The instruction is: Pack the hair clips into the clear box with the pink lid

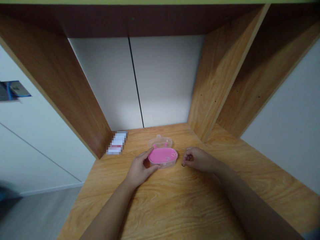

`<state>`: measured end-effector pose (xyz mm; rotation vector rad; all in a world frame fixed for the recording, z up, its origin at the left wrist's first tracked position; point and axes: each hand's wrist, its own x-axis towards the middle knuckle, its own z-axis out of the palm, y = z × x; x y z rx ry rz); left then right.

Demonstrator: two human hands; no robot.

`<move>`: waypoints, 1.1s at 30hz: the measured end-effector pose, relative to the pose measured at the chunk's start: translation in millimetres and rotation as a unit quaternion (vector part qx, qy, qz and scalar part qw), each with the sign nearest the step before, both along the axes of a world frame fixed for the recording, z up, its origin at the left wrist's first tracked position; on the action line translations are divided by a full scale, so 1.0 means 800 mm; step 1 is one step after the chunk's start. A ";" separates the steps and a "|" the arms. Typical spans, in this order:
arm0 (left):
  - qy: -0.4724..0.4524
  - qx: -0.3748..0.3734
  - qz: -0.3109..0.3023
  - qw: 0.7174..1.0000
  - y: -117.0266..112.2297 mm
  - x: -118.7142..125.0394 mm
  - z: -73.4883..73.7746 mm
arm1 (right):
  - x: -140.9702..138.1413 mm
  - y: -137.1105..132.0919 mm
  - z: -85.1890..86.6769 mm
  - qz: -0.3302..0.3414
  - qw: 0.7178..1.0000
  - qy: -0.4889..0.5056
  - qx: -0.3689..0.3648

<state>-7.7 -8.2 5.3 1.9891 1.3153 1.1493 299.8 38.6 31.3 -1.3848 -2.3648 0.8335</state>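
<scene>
An oval plastic box (162, 156) sits near the middle of the wooden surface (175, 206), at 12 o'clock from the wrists and between the two hands. Its clear lid (159, 141) lies open toward 12 o'clock, flat behind the pink base (162, 156), so the box stands open rather than closed. No contents show on the pink part, though the glare and low light make small items hard to rule out.

The left hand (140, 168) grips the box at its 9 o'clock end, with the thumb along the upper edge and the fingers curled around the near side, hiding part of the rim. The right hand (196, 159) is curled into a loose closed shape just beside the box at 3 o'clock, not touching it. Its fingertips (186, 160) are drawn together, and I cannot tell whether they pinch anything tiny.

At 11 o'clock from the box, a white packet (116, 142) lies against the back corner, too blurred to read. A wooden shelf upright (215, 73) rises at 1 o'clock. At far 9 o'clock, a blue-and-grey item (13, 90) on the wall is cut off by the frame and hard to make out.
</scene>
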 end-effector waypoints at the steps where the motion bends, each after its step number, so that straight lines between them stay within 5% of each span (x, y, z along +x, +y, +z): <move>1: -0.001 0.000 -0.001 1.000 0.000 0.000 -0.001 | 0.000 0.000 -0.001 -0.001 1.000 -0.007 0.003; 12: 0.001 0.011 -0.005 1.000 0.003 -0.003 -0.008 | -0.002 -0.001 -0.009 0.025 0.997 -0.028 0.061; 18: 0.002 0.002 -0.003 1.000 0.000 -0.001 -0.002 | -0.012 -0.011 0.013 0.040 0.996 0.063 0.057; 26: -0.005 0.006 -0.020 1.000 0.001 -0.001 -0.004 | -0.039 -0.013 0.015 -0.067 0.966 0.187 0.168; 33: 0.009 0.017 -0.046 0.999 -0.001 0.003 -0.005 | -0.067 -0.025 0.005 -0.120 0.962 0.180 0.167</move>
